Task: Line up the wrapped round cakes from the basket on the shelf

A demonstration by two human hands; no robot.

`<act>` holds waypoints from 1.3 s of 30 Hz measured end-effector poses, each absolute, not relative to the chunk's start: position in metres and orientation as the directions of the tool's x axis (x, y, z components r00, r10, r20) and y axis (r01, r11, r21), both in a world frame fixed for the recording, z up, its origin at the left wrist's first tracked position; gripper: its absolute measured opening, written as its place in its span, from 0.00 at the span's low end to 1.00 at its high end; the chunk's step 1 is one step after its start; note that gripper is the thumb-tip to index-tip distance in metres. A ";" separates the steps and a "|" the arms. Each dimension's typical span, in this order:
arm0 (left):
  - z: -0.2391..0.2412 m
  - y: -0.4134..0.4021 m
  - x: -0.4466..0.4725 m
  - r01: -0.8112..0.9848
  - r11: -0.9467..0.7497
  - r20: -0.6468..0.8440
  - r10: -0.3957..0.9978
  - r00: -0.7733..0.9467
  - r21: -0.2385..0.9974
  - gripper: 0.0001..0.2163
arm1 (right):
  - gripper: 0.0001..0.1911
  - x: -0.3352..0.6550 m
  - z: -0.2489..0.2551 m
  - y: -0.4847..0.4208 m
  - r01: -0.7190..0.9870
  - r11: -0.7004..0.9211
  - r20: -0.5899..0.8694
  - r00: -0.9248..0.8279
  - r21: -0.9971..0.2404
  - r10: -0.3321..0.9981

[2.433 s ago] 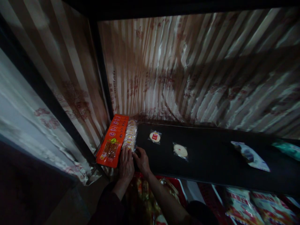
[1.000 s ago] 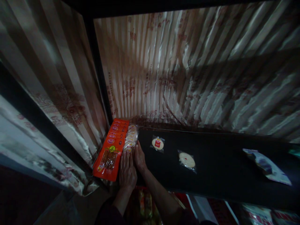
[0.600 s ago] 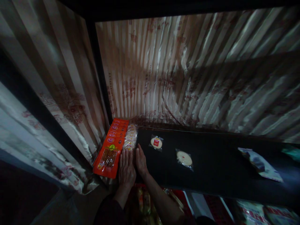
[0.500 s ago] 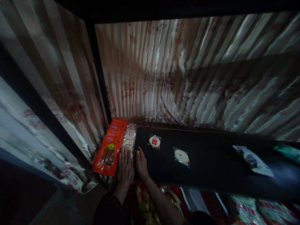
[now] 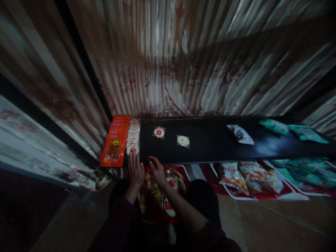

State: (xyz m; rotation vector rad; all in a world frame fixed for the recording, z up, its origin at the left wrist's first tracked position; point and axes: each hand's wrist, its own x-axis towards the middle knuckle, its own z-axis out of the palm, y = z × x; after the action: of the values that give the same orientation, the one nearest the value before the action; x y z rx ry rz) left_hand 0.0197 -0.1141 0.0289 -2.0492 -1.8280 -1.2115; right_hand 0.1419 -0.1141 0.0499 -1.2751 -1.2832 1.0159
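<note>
Left hand (image 5: 135, 170) lies palm down with fingers straight and side by side, gripping nothing, its fingertips at the near edge of the closest pack in the row of wrapped white discs (image 5: 133, 134). That row runs away from it at twelve o'clock, the packs overlapping. Overlapping orange packets (image 5: 113, 143) lie alongside the row, between ten and eleven o'clock from the same hand. The right hand (image 5: 158, 171) is loosely spread, fingers a little bent and empty, at the front edge of the black shelf (image 5: 207, 148). From it, one loose disc with a red label (image 5: 159, 132) lies at twelve o'clock, a plainer disc (image 5: 183, 140) between one and two, and a white-and-dark packet (image 5: 240, 134) farther off at two. Below, at six o'clock, a red basket (image 5: 187, 173) holds wrapped goods, poorly lit.
</note>
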 end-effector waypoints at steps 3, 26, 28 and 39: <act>0.006 -0.157 0.035 0.855 -0.304 0.607 0.795 -0.015 0.420 0.23 | 0.18 0.148 0.037 -0.133 0.170 0.090 0.103 0.067 -0.981 0.992; -0.057 -0.226 0.059 0.648 0.390 -0.236 0.919 -0.315 0.654 0.23 | 0.24 0.244 -0.060 -0.210 0.420 -0.195 -0.063 0.307 -0.886 0.949; -0.057 -0.224 0.057 0.592 0.386 -0.255 0.921 -0.295 0.708 0.20 | 0.24 0.243 -0.056 -0.211 0.329 -0.246 -0.193 0.187 -0.912 0.963; -0.055 -0.230 0.058 0.678 0.257 -0.086 0.957 -0.276 0.689 0.22 | 0.21 0.236 -0.043 -0.217 0.378 -0.308 -0.282 0.124 -0.873 0.951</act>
State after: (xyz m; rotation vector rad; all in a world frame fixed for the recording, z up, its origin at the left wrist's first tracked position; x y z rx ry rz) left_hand 0.0584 -0.2300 -0.0545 -2.0610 -2.8404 -1.0345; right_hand 0.2364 -0.2167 -0.0428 -1.7747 -1.2898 1.1635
